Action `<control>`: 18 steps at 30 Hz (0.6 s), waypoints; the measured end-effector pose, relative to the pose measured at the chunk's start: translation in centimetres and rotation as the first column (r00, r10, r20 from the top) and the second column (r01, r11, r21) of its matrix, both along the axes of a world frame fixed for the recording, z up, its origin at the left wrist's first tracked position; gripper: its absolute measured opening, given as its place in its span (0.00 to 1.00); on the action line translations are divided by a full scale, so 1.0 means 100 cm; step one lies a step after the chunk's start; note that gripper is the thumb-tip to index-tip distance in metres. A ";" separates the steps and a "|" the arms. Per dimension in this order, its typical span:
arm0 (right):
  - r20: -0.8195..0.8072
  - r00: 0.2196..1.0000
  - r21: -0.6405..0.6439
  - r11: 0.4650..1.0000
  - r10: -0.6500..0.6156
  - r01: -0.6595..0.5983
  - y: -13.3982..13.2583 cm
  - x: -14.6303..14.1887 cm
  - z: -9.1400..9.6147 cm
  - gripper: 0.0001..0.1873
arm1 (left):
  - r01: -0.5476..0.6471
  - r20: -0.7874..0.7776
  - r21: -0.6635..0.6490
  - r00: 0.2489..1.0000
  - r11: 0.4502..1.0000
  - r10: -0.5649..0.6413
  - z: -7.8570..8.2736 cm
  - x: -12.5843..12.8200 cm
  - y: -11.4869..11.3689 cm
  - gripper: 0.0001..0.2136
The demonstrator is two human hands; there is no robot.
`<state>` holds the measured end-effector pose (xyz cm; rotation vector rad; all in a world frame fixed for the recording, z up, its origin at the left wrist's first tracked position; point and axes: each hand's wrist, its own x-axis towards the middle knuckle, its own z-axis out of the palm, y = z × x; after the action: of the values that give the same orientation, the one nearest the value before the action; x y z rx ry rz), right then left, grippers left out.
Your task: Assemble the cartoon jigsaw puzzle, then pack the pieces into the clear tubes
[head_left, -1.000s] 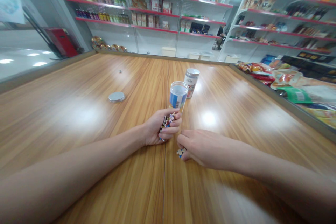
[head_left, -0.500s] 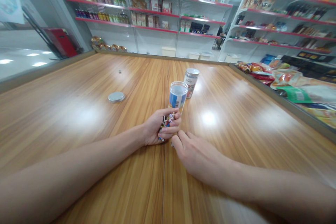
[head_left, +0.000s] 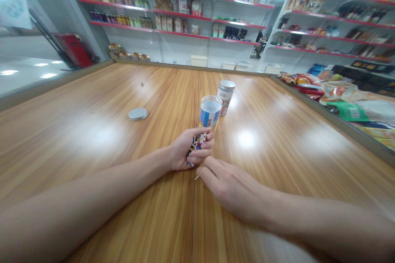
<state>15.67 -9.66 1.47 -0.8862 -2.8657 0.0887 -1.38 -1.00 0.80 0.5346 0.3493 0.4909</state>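
Observation:
My left hand [head_left: 189, 148] is closed around a bunch of small multicoloured pieces [head_left: 197, 143], some with white, stick-like ends; their kind is too small to make out. Just behind it stands a clear, open-topped container [head_left: 210, 111] with a blue and white label, its lower part hidden by my fingers. My right hand [head_left: 224, 183] is just right of and below the left, in a pinch, knuckles up. A short, thin, pale stick [head_left: 196, 178] pokes out from its fingertips. Behind the clear container is an upright printed can [head_left: 225, 98] with a silvery top.
A round silvery lid [head_left: 138, 114] lies left on the wooden table [head_left: 92, 164], with a tiny object [head_left: 142, 84] farther back. Packaged goods [head_left: 348, 98] lie beyond the right rim. Stocked shelves [head_left: 182, 14] line the back, and a red cart [head_left: 74, 49] stands at far left.
My right hand has shifted slightly left and down, away from the left fingers, and a pale stick now shows at its fingertips. My left hand keeps its grip on the bunch.

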 end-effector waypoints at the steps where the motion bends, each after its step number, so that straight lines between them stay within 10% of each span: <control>1: -0.012 1.000 0.007 1.000 0.006 -0.006 0.000 0.000 -0.001 0.15 | 0.002 0.001 0.001 1.000 1.000 -0.002 0.000 0.000 0.000 0.16; 11: -0.460 0.876 0.125 0.987 0.144 -0.097 0.004 0.003 0.004 0.13 | 0.071 -0.040 0.027 0.997 0.997 -0.070 -0.002 0.001 -0.001 0.15; 18: -0.644 0.753 0.232 0.973 0.139 0.019 0.024 0.011 0.003 0.12 | 0.355 -0.176 0.069 0.924 0.932 -0.339 -0.002 0.002 -0.004 0.19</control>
<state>16.75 -7.29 1.73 -0.5604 -2.1782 0.0637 -1.22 -1.43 0.62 0.7203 0.3765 0.1202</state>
